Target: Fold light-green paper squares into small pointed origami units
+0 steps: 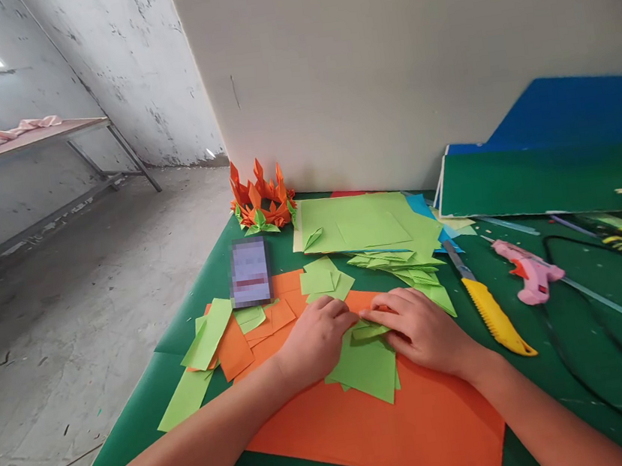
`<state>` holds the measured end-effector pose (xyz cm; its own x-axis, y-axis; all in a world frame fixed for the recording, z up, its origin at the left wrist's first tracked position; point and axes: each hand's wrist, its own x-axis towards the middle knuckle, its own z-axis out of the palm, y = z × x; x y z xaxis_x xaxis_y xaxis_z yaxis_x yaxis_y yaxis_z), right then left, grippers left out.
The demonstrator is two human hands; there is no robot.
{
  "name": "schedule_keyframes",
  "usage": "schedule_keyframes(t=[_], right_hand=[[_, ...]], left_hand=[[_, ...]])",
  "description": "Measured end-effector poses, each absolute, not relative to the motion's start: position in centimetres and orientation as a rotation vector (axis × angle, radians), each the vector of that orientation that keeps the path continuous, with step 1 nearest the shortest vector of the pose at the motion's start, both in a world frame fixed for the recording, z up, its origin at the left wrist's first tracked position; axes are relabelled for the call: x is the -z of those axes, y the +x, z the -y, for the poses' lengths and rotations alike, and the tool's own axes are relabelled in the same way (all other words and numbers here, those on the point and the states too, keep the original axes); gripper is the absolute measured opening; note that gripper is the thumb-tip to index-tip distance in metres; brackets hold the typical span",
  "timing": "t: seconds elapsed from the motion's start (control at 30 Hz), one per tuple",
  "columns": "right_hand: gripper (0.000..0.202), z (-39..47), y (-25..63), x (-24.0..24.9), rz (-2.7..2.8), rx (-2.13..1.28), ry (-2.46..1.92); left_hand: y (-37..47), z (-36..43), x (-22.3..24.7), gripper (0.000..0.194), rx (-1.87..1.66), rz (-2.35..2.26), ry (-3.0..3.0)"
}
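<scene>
My left hand (319, 338) and my right hand (420, 328) meet over a small folded piece of green paper (369, 329), pinching it between their fingertips. Beneath it lie green paper squares (366, 368) on a large orange sheet (363, 427). Just beyond my hands rest more green squares (325, 279) and a pile of folded green pieces (406, 270). Orange and green scraps (235, 350) are spread left of my left hand. An orange and green folded-paper crown (262, 201) stands at the table's far left corner.
A blurred phone (249, 272) lies behind the scraps. Right of my right hand are a yellow cutter (496, 312), a pink glue gun (531, 269) and its black cord. A white board (359, 68) stands behind the green table (192, 278); green and blue boards (536, 175) lean at right.
</scene>
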<state>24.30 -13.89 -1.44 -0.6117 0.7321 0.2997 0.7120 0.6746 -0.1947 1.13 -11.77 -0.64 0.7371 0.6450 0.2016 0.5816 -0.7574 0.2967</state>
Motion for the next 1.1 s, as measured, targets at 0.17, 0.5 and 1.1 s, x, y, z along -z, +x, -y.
schedule_keyframes(t=[0.17, 0.5, 1.1], right_hand=[[0.038, 14.0, 24.2, 2.0, 2.500, 0.144, -1.105], [0.030, 13.4, 24.2, 2.2, 2.374, -0.088, -1.098], [0.014, 13.7, 25.2, 1.4, 2.478, -0.124, -0.917]], left_hand=[[0.8, 11.5, 0.9, 0.037, -0.462, -0.938, 2.779], [0.8, 11.2, 0.8, 0.035, -0.482, -0.657, 2.784], [0.4, 11.5, 0.9, 0.038, -0.383, -0.662, 2.807]])
